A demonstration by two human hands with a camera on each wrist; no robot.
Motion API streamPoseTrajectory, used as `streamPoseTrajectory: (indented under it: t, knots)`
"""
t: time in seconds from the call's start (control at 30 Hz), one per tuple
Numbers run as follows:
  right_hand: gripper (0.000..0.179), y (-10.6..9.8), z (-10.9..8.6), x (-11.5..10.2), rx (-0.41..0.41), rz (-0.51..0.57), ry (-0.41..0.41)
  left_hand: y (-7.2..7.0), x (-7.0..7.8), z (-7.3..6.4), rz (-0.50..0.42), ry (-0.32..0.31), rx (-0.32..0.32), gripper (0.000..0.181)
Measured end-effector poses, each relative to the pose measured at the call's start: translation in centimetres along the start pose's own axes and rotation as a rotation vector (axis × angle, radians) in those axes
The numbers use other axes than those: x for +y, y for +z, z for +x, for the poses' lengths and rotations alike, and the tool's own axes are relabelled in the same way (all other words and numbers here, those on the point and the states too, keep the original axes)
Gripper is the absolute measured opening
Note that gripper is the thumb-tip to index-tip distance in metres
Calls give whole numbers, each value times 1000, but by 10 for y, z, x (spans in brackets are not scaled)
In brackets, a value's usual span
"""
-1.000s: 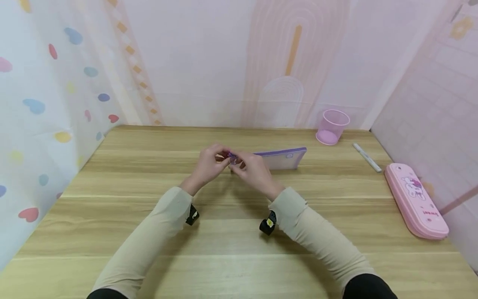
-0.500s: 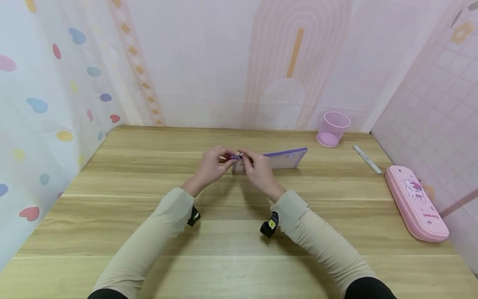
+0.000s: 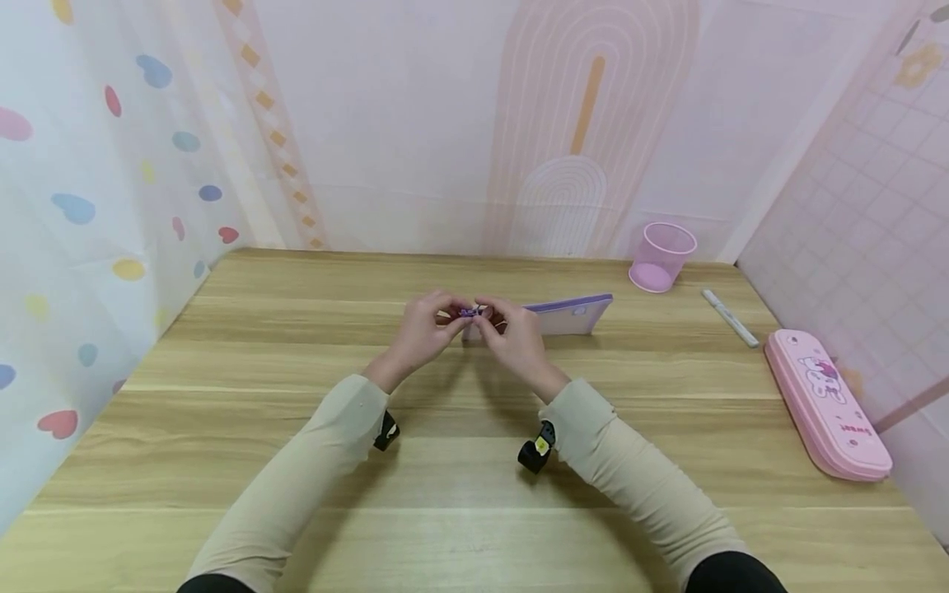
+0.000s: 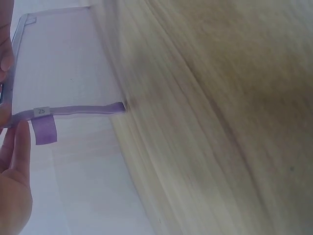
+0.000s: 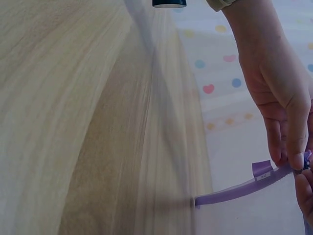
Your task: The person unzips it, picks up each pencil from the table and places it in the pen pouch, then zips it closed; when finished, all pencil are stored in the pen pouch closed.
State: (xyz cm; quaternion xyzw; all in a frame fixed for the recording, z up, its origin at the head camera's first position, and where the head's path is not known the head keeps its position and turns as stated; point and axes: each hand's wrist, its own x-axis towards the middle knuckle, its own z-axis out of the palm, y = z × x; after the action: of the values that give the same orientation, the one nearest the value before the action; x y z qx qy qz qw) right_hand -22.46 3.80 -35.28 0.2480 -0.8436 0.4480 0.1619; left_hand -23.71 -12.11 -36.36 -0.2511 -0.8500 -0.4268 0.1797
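Note:
A see-through pouch (image 3: 574, 319) with purple edging stands upright on the table, held at its top left corner. My left hand (image 3: 424, 331) pinches that corner beside the purple end strip (image 4: 73, 111), which carries a small purple tab (image 4: 45, 129) and a label reading 25. Close against it, my right hand (image 3: 516, 339) pinches a small purple and dark piece at the corner, too small to make out. The right wrist view has the left hand (image 5: 288, 103) coming from above and a few right-hand fingers (image 5: 304, 193) at the edge. Fingers hide most of the corner.
A pink mesh cup (image 3: 660, 257) stands at the back right of the wooden table (image 3: 445, 527). A pale marker pen (image 3: 730, 318) lies before it, and a pink pencil case (image 3: 826, 403) rests at the right edge. Printed curtains (image 3: 400, 123) border the table.
Both hands have shifted slightly right along the pouch's top corner, and the right hand has changed its pinch. Between half a second ago and now hardly anything moves.

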Motion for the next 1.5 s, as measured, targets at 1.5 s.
streamPoseTrajectory:
  t: [1.5]
  knots:
    - [22,-115,-21,66,157,-182,126,-24,-13,-14,8,-77,46,10]
